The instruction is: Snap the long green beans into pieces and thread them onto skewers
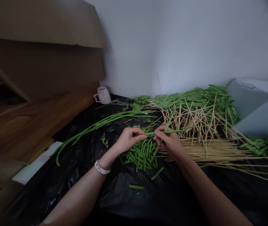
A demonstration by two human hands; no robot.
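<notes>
My left hand [134,137] is pinched at the left end of a green stem [151,133], thumb against forefinger. It looks like a garlic scape or a long bean. My right hand [168,139] has its fingers closed round the same stem, whose thin part sticks out to the right; another green length [170,120] slants up beside that hand. Right below both hands lies a heap of short cut green pieces [144,155]. Long whole green stems [96,125] stretch out to the left. Wooden skewers [209,150] lie in a bundle right of my right hand.
Black plastic sheeting [115,204] covers the surface. Loose skewers [192,119] cross in front of stacked green skewered pieces [195,99]. A white mug [103,95] stands by the wall, a cardboard box [61,62] at left, and a pale box [258,106] at right.
</notes>
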